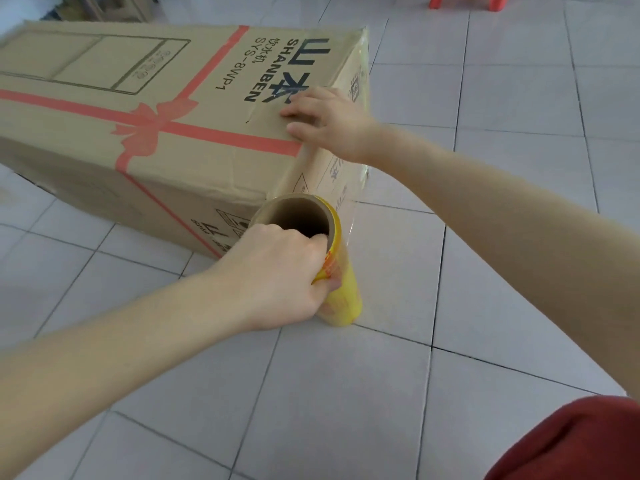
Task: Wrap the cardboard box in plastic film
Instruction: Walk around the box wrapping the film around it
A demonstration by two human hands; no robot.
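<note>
A long cardboard box with a printed red ribbon lies on its side on the tiled floor. A yellow roll of plastic film with a brown cardboard core stands upright on the floor at the box's near corner. My left hand grips the roll's top rim, fingers hooked into the core and thumb on the outside. Clear film stretches from the roll across the box's end face. My right hand lies flat on the top of the box at its end edge, fingers straight, pressing the film there.
Pale floor tiles surround the box. A red plastic stool stands at the far top right. My knee in red cloth shows at the bottom right. Some furniture stands behind the box at the top left.
</note>
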